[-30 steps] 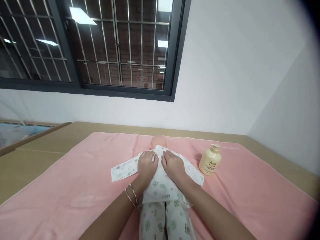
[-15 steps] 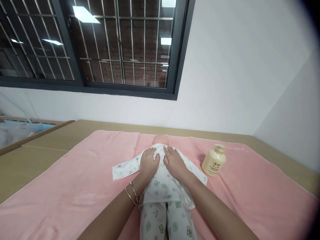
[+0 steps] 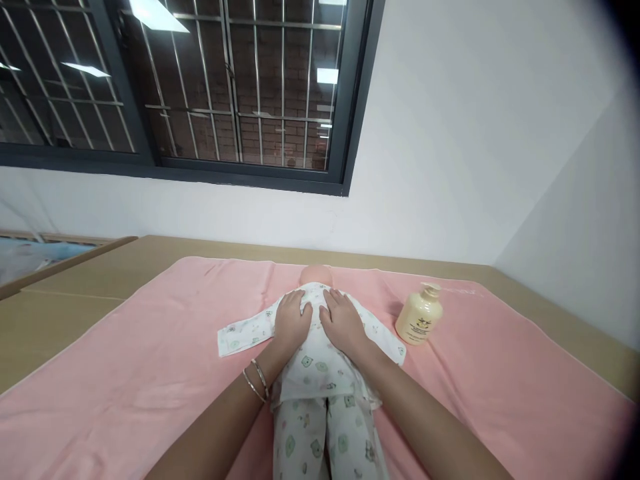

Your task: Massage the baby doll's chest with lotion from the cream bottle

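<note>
A baby doll (image 3: 320,363) in white pyjamas with a small green print lies lengthwise in front of me, its smooth bare head (image 3: 316,275) at the far end. Both sleeves stretch out sideways on the pink blanket (image 3: 165,360). My left hand (image 3: 293,320) rests flat on the left of the doll's upper body, fingers stretched and thumb apart. Opposite it, my right hand (image 3: 344,323) lies flat on the right side, also open. The two thumbs point toward each other with a gap of cloth between them. Neither hand grips anything.
A pale yellow pump bottle (image 3: 419,315) stands on the blanket to the right, near the doll's sleeve end. Beneath the blanket is a wooden surface (image 3: 115,267) that meets a white wall (image 3: 425,167). Above is a dark-framed window (image 3: 240,177) with metal bars.
The whole view has shifted slightly, so things appear a little further left and higher. My hands stay flat on the doll in nearly the same place.
</note>
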